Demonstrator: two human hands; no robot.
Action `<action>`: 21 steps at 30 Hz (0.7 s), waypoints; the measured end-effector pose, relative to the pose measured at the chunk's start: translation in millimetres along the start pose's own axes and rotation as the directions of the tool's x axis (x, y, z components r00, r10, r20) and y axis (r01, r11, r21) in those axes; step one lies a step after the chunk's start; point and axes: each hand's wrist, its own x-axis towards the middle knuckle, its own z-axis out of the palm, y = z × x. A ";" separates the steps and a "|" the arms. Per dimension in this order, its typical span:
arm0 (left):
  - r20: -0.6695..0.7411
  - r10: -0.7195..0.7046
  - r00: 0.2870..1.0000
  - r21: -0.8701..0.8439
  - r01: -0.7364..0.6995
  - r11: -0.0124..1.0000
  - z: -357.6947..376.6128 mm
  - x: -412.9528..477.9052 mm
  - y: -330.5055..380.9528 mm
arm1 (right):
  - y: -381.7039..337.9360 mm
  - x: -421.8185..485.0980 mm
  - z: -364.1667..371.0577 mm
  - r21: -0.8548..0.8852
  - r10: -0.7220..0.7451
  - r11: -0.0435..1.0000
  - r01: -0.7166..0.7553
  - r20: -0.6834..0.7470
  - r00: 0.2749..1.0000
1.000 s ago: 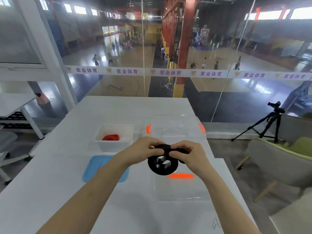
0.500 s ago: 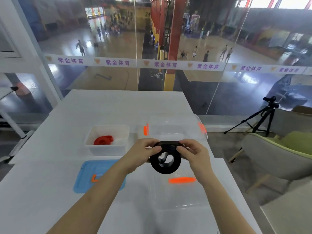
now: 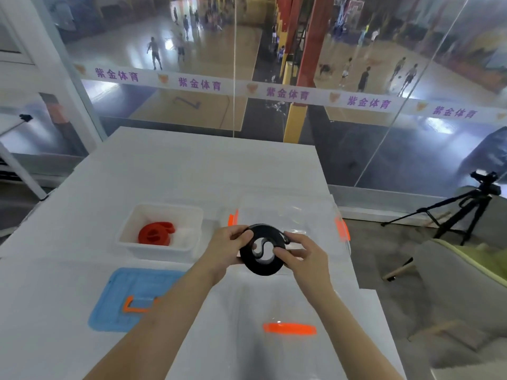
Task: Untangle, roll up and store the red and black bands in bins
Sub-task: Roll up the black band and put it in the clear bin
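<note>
Indoor sports hall, seen from an upper-level room. The glass wall (image 3: 356,149) from 10 to 2 o'clock overlooks wooden basketball courts (image 3: 192,105) with players (image 3: 155,52) and a hoop (image 3: 341,8) at 1. White table (image 3: 192,165) at 12, camera tripod (image 3: 466,209) at 3.

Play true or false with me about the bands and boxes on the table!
1. The left hand and right hand both hold the rolled black band. True.
2. A blue lid lies on the table. True.
3. The red band lies on the blue lid. False: it lies in the white bin.
4. The black band is already inside a bin. False: the hands hold it up in the air.
</note>
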 end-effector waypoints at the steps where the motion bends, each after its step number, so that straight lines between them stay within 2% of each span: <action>1: -0.012 -0.020 1.000 -0.008 0.020 1.000 2.4 10.4 -2.6 | 2.2 12.3 0.9 -0.031 0.001 1.000 -0.001 0.008 1.000; 7: -0.076 -0.103 0.992 -0.001 0.103 0.995 10.0 74.0 -16.6 | 17.0 86.2 9.5 -0.302 -0.065 0.950 0.084 0.072 0.995; 9: -0.105 -0.068 0.992 0.113 0.080 0.990 11.1 95.5 -23.6 | 25.2 110.2 14.0 -0.312 -0.036 0.948 0.055 0.067 0.997; 10: -0.132 -0.010 0.991 0.256 0.044 0.966 9.7 108.6 -30.6 | 30.9 123.1 15.7 -0.312 -0.006 0.950 0.024 0.058 0.998; 12: -0.171 0.133 0.976 0.588 -0.008 0.809 4.1 131.1 -44.6 | 42.8 149.5 19.1 -0.326 0.039 0.945 -0.020 0.052 0.998; 14: -0.150 0.206 0.967 0.762 -0.020 0.647 -4.1 146.6 -58.2 | 57.0 174.6 24.1 -0.360 0.071 0.932 -0.046 0.057 0.996; 17: -0.092 0.157 0.983 0.904 0.017 0.427 -12.2 168.0 -82.7 | 85.8 211.6 36.0 -0.418 0.151 0.901 -0.114 0.057 0.987; 21: -0.079 0.058 0.995 0.946 0.057 0.318 -10.8 189.8 -108.8 | 129.0 254.9 55.6 -0.469 0.242 0.862 -0.194 0.044 0.969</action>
